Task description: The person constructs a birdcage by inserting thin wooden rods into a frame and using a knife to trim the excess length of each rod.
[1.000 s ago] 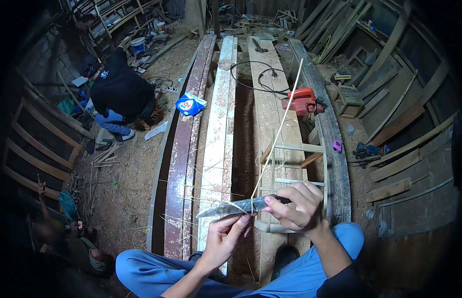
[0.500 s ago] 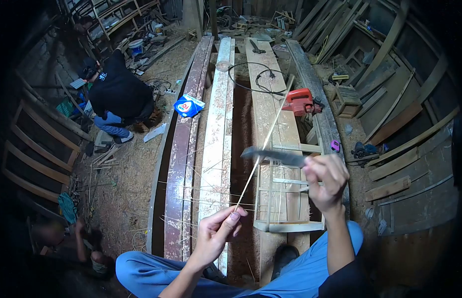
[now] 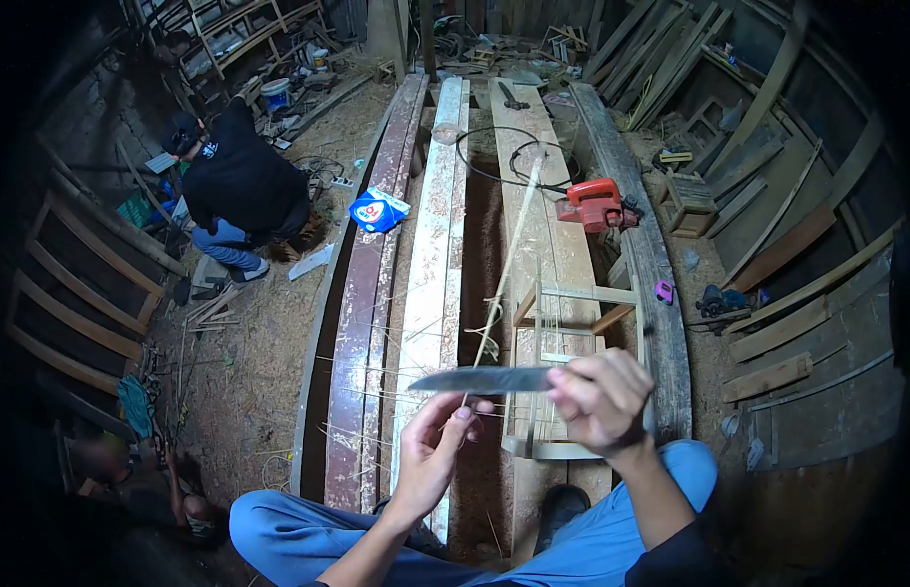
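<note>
1. Strip of pale wood [image 3: 514,241]: in the head view it slants up and away from the left hand [image 3: 430,455], over the gap and the boards, its lower end pinched between thumb and fingers.
2. The right hand [image 3: 603,399] is closed round the handle of a knife [image 3: 484,380], whose blade crosses the strip just above the left fingertips (motion blurs it, so I can't tell whether the edge is touching).
3. As for progress, curled shavings [image 3: 489,347] show by the strip's lower part, so I'd judge some paring done; whether they're attached, I can't tell. The strip is one long piece, and how much roughness is left on it is too small to judge.
4. Thin sticks lie across the dark red board [image 3: 355,338] and the white board [image 3: 422,293]; a slatted wooden frame [image 3: 582,292] sits beyond the knife hand.
</note>
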Demonstrator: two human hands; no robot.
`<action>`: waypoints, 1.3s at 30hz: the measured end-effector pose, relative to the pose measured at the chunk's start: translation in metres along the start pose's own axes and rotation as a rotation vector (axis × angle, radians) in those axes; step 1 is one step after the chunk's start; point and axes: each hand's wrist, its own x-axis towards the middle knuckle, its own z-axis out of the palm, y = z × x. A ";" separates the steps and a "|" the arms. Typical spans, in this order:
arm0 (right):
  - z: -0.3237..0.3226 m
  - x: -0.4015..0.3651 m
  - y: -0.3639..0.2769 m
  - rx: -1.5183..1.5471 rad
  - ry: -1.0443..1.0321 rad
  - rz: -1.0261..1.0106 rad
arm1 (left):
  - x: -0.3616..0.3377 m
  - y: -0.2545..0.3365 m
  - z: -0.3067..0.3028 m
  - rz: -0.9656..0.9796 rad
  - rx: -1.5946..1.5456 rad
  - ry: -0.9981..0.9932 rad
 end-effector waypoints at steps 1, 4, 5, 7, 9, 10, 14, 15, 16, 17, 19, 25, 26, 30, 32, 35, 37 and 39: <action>0.004 -0.002 -0.005 0.028 -0.045 -0.017 | 0.000 -0.003 -0.001 0.000 0.000 -0.003; 0.011 -0.006 -0.016 0.038 -0.166 -0.015 | -0.005 -0.009 -0.011 -0.077 0.065 -0.054; 0.014 -0.006 -0.018 0.037 -0.162 -0.016 | -0.005 -0.009 -0.010 -0.075 0.067 -0.055; 0.019 -0.007 -0.021 0.115 -0.142 0.037 | -0.005 -0.004 -0.008 -0.133 -0.050 -0.052; 0.019 -0.008 -0.023 0.118 -0.159 0.037 | -0.005 -0.001 -0.007 -0.125 -0.050 -0.069; 0.018 -0.008 -0.024 0.126 -0.176 0.039 | -0.006 0.001 -0.007 -0.119 -0.049 -0.084; 0.021 -0.013 -0.027 0.159 -0.199 0.033 | -0.007 0.000 -0.008 -0.103 -0.078 -0.092; 0.022 -0.012 -0.028 0.159 -0.199 0.033 | -0.007 -0.002 -0.009 -0.104 -0.106 -0.092; 0.022 -0.012 -0.029 0.168 -0.191 0.031 | -0.008 -0.001 -0.009 -0.103 -0.106 -0.092; 0.022 -0.011 -0.029 0.178 -0.183 0.029 | -0.009 0.001 -0.008 -0.120 -0.089 -0.094; 0.021 -0.010 -0.027 0.178 -0.171 0.016 | -0.010 0.005 -0.006 -0.135 -0.073 -0.099; 0.013 -0.005 -0.022 0.126 -0.148 -0.049 | -0.013 0.017 -0.002 -0.258 -0.144 -0.053; 0.012 -0.004 -0.020 0.115 -0.145 -0.064 | -0.013 0.014 -0.008 -0.269 -0.150 -0.101; 0.010 -0.002 -0.011 0.102 -0.106 -0.077 | -0.012 0.018 -0.005 -0.279 -0.160 -0.103; 0.007 0.000 -0.006 0.071 -0.101 -0.074 | -0.010 0.015 -0.010 -0.261 -0.179 -0.115; 0.002 0.002 -0.001 0.027 -0.097 -0.082 | -0.009 0.019 -0.009 -0.248 -0.182 -0.120; 0.002 0.003 -0.002 0.001 -0.099 -0.079 | -0.009 0.021 -0.006 -0.267 -0.092 -0.090; 0.011 -0.007 0.020 -0.044 -0.011 -0.054 | -0.011 0.020 -0.004 -0.237 -0.106 -0.087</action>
